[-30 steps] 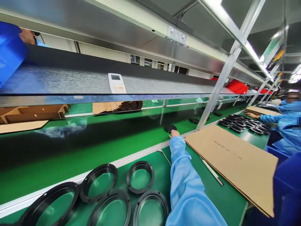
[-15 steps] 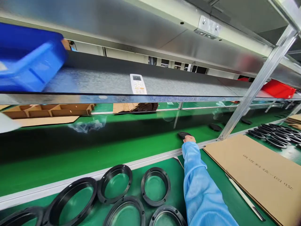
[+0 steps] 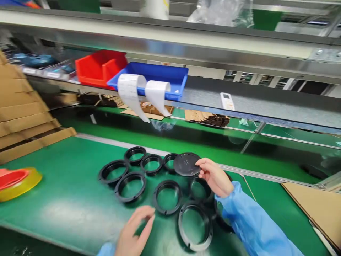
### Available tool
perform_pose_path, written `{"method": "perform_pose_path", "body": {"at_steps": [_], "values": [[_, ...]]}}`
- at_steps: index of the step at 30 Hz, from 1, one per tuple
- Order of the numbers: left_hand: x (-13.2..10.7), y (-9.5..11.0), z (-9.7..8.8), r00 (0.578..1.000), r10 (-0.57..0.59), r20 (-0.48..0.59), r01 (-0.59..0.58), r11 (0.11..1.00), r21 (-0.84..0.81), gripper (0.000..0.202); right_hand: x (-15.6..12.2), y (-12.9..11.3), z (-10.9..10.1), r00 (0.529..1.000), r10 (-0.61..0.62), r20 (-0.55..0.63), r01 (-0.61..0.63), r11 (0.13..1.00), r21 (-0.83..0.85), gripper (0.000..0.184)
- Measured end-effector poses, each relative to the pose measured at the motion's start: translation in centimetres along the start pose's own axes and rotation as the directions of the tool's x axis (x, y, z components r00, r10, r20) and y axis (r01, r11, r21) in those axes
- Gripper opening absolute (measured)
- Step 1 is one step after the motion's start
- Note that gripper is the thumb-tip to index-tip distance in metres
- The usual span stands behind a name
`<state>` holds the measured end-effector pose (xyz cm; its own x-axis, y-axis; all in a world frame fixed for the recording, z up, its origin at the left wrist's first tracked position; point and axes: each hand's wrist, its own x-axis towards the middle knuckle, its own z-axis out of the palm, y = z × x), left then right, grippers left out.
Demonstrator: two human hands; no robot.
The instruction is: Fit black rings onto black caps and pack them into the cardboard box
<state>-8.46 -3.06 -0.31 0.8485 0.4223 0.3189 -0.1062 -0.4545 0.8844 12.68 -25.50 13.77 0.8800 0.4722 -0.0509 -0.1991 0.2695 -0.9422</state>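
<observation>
My right hand (image 3: 214, 175) pinches the edge of a round black disc (image 3: 186, 164), which looks like a flat cover with faint marks on its face. The disc is held over the black rings and hides part of the small ring (image 3: 169, 162) behind it. My left hand (image 3: 135, 231) is low in front of the rings, thumb and forefinger curved apart with nothing between them. Nearest to it are a black ring (image 3: 155, 199) and another ring (image 3: 144, 185) to its upper left. Several more rings lie on the green table, including a large one (image 3: 183, 231) at the front.
A yellow tape roll (image 3: 32, 181) lies at the left, with stacked cardboard (image 3: 23, 117) behind. On the shelf stand a red bin (image 3: 101, 67), a blue tray (image 3: 160, 73) with hanging label rolls (image 3: 131, 89), and a white remote (image 3: 227, 101). Cardboard (image 3: 319, 209) lies at the right.
My right hand has lifted the black disc from the green belt and brought it left over the rings. My left hand has come into view. The view has swung left.
</observation>
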Motion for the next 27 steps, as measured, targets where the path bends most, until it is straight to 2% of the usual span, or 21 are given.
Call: {"method": "perform_pose_path", "body": {"at_steps": [1, 2, 3, 4, 7, 8, 9, 11, 12, 13, 14, 15, 16, 17, 18, 19, 20, 22, 24, 27], "values": [[0.4, 1.1, 0.2, 0.998, -0.054, 0.030, 0.058, 0.986, -0.154, 0.036, -1.5, 0.9, 2.6, 0.998, 0.032, 0.059, -0.031, 0.999, -0.010, 0.023], [0.9, 2.2, 0.2, 0.994, -0.079, 0.077, 0.101, 0.933, -0.346, 0.060, -3.0, 1.9, 5.0, 0.993, 0.062, 0.096, -0.062, 0.998, -0.007, 0.022], [1.3, 3.1, -0.1, 0.994, -0.063, 0.090, 0.103, 0.831, -0.547, 0.082, -4.5, 3.1, 7.2, 0.989, 0.088, 0.119, -0.089, 0.996, 0.006, 0.022], [1.6, 3.9, -0.5, 0.991, -0.030, 0.129, 0.112, 0.714, -0.692, 0.094, -5.9, 4.2, 9.1, 0.984, 0.115, 0.139, -0.119, 0.993, 0.025, 0.022], [1.3, 5.1, -3.3, 0.983, -0.008, 0.183, 0.170, 0.406, -0.898, 0.104, -10.0, 7.8, 13.9, 0.941, 0.223, 0.254, -0.246, 0.967, 0.064, 0.028], [0.9, 5.1, -4.5, 0.978, -0.036, 0.205, 0.206, 0.321, -0.925, 0.104, -11.2, 8.9, 15.1, 0.905, 0.267, 0.333, -0.304, 0.950, 0.065, 0.031], [0.4, 4.9, -5.8, 0.972, -0.072, 0.226, 0.236, 0.235, -0.943, 0.103, -12.3, 9.8, 16.1, 0.847, 0.314, 0.430, -0.368, 0.929, 0.047, 0.036], [-0.4, 4.5, -8.1, 0.951, -0.149, 0.270, 0.283, 0.076, -0.956, 0.100, -14.1, 10.9, 17.6, 0.681, 0.379, 0.627, -0.452, 0.891, -0.048, 0.043], [-0.7, 4.3, -9.0, 0.937, -0.193, 0.293, 0.301, 0.016, -0.953, 0.096, -14.6, 11.0, 18.1, 0.608, 0.395, 0.688, -0.443, 0.889, -0.119, 0.043], [-1.0, 4.1, -9.9, 0.921, -0.235, 0.312, 0.315, -0.025, -0.949, 0.091, -14.8, 10.9, 18.4, 0.586, 0.390, 0.710, -0.377, 0.907, -0.188, 0.040], [-1.2, 4.0, -10.5, 0.903, -0.270, 0.335, 0.333, -0.054, -0.941, 0.084, -14.8, 10.7, 18.6, 0.628, 0.344, 0.698, -0.237, 0.939, -0.249, 0.036], [-1.5, 4.0, -11.0, 0.885, -0.290, 0.364, 0.357, -0.078, -0.931, 0.078, -14.5, 10.4, 18.7, 0.711, 0.237, 0.661, -0.031, 0.951, -0.308, 0.031], [-1.7, 4.0, -11.3, 0.869, -0.294, 0.397, 0.385, -0.100, -0.918, 0.073, -14.0, 10.0, 18.7, 0.789, 0.071, 0.610, 0.207, 0.905, -0.372, 0.028], [-1.9, 4.0, -11.5, 0.859, -0.278, 0.430, 0.412, -0.122, -0.903, 0.069, -13.3, 9.8, 18.6, 0.817, -0.117, 0.564, 0.419, 0.793, -0.443, 0.025], [-2.2, 4.0, -11.5, 0.849, -0.250, 0.465, 0.441, -0.148, -0.885, 0.066, -12.7, 9.7, 18.4, 0.795, -0.276, 0.540, 0.568, 0.652, -0.502, 0.023], [-2.5, 4.1, -11.5, 0.836, -0.216, 0.504, 0.474, -0.177, -0.863, 0.064, -12.0, 9.8, 18.1, 0.756, -0.372, 0.538, 0.649, 0.533, -0.544, 0.022], [-2.7, 4.1, -11.3, 0.819, -0.183, 0.545, 0.510, -0.205, -0.835, 0.063, -11.5, 10.0, 17.8, 0.734, -0.406, 0.544, 0.679, 0.464, -0.569, 0.023], [-3.3, 4.1, -10.9, 0.779, -0.151, 0.608, 0.564, -0.252, -0.786, 0.060, -11.0, 10.6, 17.2, 0.730, -0.392, 0.559, 0.683, 0.427, -0.592, 0.025], [-3.6, 4.0, -10.2, 0.756, -0.174, 0.630, 0.577, -0.276, -0.769, 0.057, -11.3, 11.1, 16.8, 0.714, -0.399, 0.575, 0.699, 0.377, -0.608, 0.027], [-3.8, 4.0, -9.1, 0.737, -0.208, 0.643, 0.578, -0.298, -0.760, 0.059, -12.3, 11.4, 16.9, 0.629, -0.404, 0.664, 0.776, 0.270, -0.570, 0.034]]}}
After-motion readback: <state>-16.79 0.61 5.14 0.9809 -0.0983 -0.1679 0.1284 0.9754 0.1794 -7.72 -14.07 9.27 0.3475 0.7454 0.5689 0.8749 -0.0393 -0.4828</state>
